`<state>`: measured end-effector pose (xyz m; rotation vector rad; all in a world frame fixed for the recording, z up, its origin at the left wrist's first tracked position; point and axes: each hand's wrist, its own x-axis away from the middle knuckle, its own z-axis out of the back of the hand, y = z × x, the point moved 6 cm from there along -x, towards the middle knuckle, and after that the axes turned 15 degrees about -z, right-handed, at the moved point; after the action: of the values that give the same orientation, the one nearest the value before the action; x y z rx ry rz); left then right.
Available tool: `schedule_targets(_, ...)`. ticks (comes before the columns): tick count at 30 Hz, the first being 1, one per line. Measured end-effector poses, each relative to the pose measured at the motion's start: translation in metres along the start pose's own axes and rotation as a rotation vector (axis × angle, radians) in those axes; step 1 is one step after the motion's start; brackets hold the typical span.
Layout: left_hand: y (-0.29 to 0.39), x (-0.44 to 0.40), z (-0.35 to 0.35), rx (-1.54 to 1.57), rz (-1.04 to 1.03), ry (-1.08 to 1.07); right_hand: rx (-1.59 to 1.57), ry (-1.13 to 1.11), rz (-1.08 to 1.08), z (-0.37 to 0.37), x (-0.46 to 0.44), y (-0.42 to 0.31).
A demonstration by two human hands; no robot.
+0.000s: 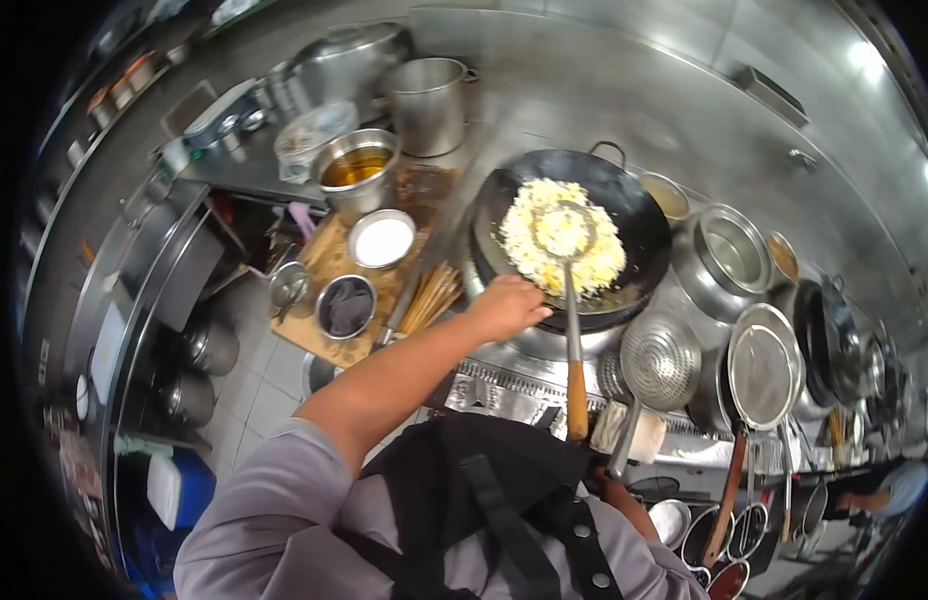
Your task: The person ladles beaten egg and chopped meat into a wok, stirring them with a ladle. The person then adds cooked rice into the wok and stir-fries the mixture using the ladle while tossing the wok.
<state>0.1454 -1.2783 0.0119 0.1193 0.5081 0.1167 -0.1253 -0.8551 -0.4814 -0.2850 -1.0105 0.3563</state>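
Left hand: fingers clamped on the near rim of the wok. Rice and egg lie inside, leaving the right wall bare. The ladle crosses the near edge. Right hand: largely hidden; finger state cannot be determined.

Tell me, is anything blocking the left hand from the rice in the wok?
Nothing visible: the left hand is at the near edge of the wok, the rice just beyond. The ladle handle passes to its right.
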Motion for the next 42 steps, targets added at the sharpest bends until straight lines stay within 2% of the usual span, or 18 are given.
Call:
schedule_targets(14, 0.007, -0.003, 0.007, -0.016, -0.004, 0.026, -0.017, 0.025, 0.039, -0.021, -0.021, 0.011)
schedule_targets(18, 0.005, -0.003, 0.005, -0.018, 0.029, -0.064, -0.013, 0.037, 0.048, -0.026, -0.026, 0.015)
schedule_targets(27, 0.008, -0.004, 0.007, -0.016, 0.031, -0.044, 0.045, 0.089, 0.097, -0.030, -0.031, 0.016)
schedule_targets(31, 0.006, -0.004, 0.005, -0.010, 0.022, -0.032, 0.111, 0.137, 0.175, -0.027, -0.036, 0.011)
schedule_targets(35, 0.008, -0.004, 0.008, -0.006, 0.004, 0.029, 0.283, 0.191, 0.382, -0.034, -0.044, 0.009)
schedule_targets(37, 0.007, -0.004, 0.007, -0.018, 0.023, -0.030, 0.048, 0.064, 0.232, -0.037, -0.047, 0.020)
schedule_targets(40, 0.007, -0.004, 0.005, -0.027, 0.025, -0.037, -0.572, -0.216, -0.017, -0.051, -0.050, 0.032)
schedule_targets(42, 0.007, -0.003, 0.005, -0.022, 0.008, 0.006, -0.693, -0.263, -0.067, -0.056, -0.050, 0.034)
